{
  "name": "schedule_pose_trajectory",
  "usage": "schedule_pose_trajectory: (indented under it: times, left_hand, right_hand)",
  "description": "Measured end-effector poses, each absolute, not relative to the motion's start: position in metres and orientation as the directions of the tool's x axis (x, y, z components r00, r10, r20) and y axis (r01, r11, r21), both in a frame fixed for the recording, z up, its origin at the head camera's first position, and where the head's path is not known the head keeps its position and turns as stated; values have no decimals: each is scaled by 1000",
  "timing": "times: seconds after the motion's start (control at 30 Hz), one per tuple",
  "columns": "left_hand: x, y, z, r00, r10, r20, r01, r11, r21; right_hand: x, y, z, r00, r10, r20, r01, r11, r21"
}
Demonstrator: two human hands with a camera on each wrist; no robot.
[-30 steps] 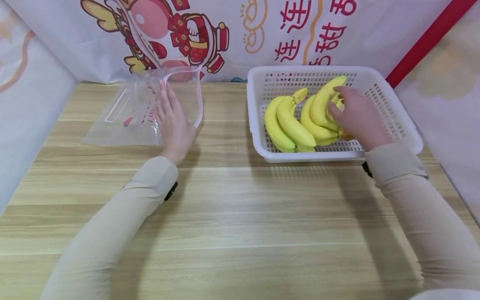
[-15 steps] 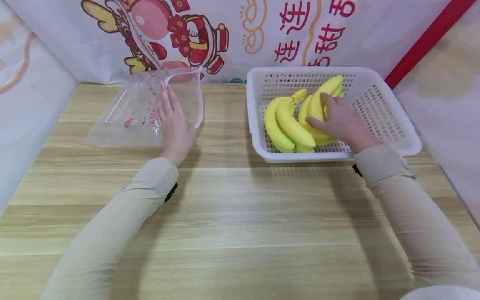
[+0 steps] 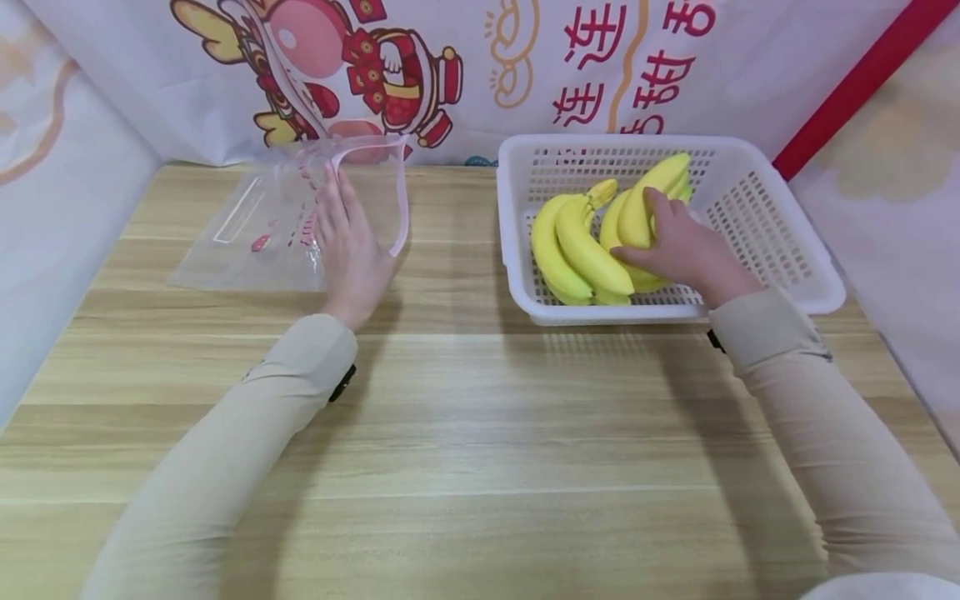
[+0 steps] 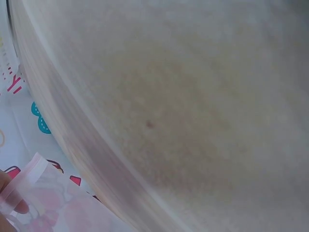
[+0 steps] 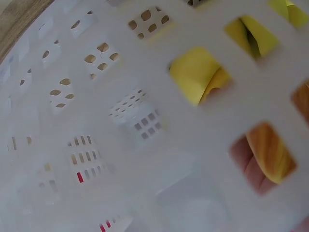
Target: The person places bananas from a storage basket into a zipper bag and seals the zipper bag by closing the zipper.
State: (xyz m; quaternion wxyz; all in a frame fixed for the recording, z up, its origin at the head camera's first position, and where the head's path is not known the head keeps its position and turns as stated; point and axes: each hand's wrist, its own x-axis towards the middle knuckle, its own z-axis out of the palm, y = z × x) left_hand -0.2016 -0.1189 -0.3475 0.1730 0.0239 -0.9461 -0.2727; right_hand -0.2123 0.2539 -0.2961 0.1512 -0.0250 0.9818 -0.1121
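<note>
While the two hands lie well apart, each is engaged with a different object. The left hand (image 3: 348, 242) pinches the mouth edge of a clear plastic bag (image 3: 262, 233), its fingers nearly straight; the head view hides the thumb, but the left wrist view shows digits on both sides of the bag's pale strip (image 4: 31, 171). The right hand (image 3: 686, 250) grips a bunch of bananas (image 3: 637, 217), thumb on the near side and fingers over the top. Seen through the mesh in the right wrist view, fingers meet a brownish banana end (image 5: 273, 154), a contact concealed from above.

Beside the gripped bunch, a second bunch (image 3: 581, 250) lies in the same white basket (image 3: 600, 314). Beige sleeves (image 3: 225, 442) cover both forearms. Bag and basket rest on a wood-grain table (image 3: 480, 450), with a printed backdrop (image 3: 465, 50) behind and a red strip (image 3: 862, 83) slanting at the right. A blurred pale surface, not identifiable, fills most of the left wrist view.
</note>
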Motion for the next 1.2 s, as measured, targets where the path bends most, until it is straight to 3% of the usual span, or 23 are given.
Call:
schedule_pose_trajectory:
  times: [0.47,0.87,1.2]
  left_hand:
    - [-199,-126,-343,-942,-145,303,42,843,535]
    - [-198,-129,-341,-946,-128,297,57,839,541]
    - [-197,-131,-340,-958,-105,267,60,838,543]
  right_hand:
    - [-211,256,-293,-887,-111,-449,-46,987,-152]
    - [-216,259,-286,-885,-184,-428,-111,975,-191]
    - [-212,260,-281,-905,-137,-402,-91,987,-132]
